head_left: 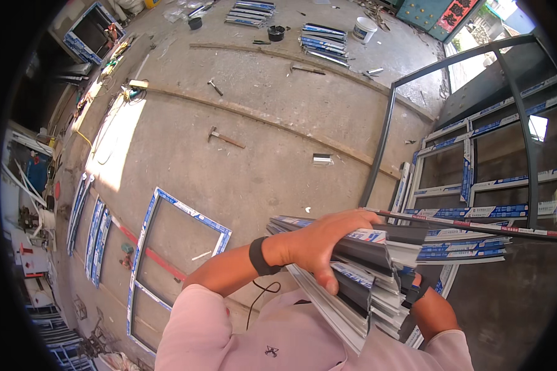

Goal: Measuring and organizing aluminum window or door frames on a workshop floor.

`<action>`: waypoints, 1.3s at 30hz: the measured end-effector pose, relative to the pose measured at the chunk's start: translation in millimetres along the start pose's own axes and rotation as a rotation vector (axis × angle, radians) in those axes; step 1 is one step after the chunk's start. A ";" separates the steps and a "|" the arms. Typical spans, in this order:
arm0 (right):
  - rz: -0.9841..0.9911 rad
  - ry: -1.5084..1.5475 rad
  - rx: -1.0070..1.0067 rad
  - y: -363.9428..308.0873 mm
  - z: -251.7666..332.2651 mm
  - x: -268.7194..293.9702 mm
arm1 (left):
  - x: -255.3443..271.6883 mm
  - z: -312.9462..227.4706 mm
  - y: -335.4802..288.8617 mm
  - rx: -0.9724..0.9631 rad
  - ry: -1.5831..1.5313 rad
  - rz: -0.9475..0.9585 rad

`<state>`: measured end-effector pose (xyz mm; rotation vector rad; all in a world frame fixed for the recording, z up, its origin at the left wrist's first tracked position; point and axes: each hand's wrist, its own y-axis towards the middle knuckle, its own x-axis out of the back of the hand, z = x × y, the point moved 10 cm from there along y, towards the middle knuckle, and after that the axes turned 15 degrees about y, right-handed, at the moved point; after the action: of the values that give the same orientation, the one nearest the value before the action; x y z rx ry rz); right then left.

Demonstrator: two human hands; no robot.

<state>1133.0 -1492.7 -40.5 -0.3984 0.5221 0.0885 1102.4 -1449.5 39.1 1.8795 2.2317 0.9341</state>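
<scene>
A bundle of dark grey and white aluminium profiles [356,281] with blue and white film is held up in front of my chest. My left hand [328,238] lies over the top of it, fingers wrapped across and thumb down the near side. My right hand [416,283] is pressed to the bundle's other side, its fingers mostly hidden behind the cut ends. Beyond the left fingertips, a thin bar with red and white marks [476,225] crosses at the foot of a standing dark frame [385,142].
White-and-blue window frames [467,164] lean at the right. Another frame [143,247] lies on the floor at left, near bundled profiles [96,241]. Hammers [226,137] and wooden strips [260,115] lie ahead. Farther off are profile stacks [323,43] and a white bucket [364,29].
</scene>
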 end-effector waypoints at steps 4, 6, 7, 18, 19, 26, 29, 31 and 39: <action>0.009 0.046 0.029 38.3 28.5 8.0 | 83.1 21.4 -13.4 0.098 0.095 -0.072; 0.178 -0.460 0.328 79.9 46.8 21.0 | 122.2 46.0 -5.9 0.169 0.052 -0.119; 0.240 -0.620 0.364 104.1 50.9 28.6 | 142.7 59.1 -1.1 0.176 0.067 -0.106; 0.653 -1.138 0.331 331.9 181.8 -19.5 | 366.2 141.9 -14.5 0.325 0.216 -0.311; 0.655 -1.142 0.326 357.8 188.5 -20.2 | 389.5 150.7 -16.8 0.320 0.207 -0.332; 0.683 -1.038 0.465 499.2 230.2 -25.7 | 511.4 224.1 -38.1 0.391 0.090 -0.459; 0.716 -1.053 0.365 554.2 253.4 -24.3 | 558.0 249.1 -36.8 0.385 0.091 -0.460; 0.718 -1.090 0.366 585.4 270.8 -23.8 | 591.1 263.7 -31.7 0.392 0.035 -0.521; 0.744 -0.855 0.305 735.3 310.9 31.8 | 715.4 363.8 1.0 0.654 -0.055 -0.609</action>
<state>1171.8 -695.1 -65.8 0.1667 -0.1922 0.8473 1084.3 -650.0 -28.9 1.1647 3.0237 0.0538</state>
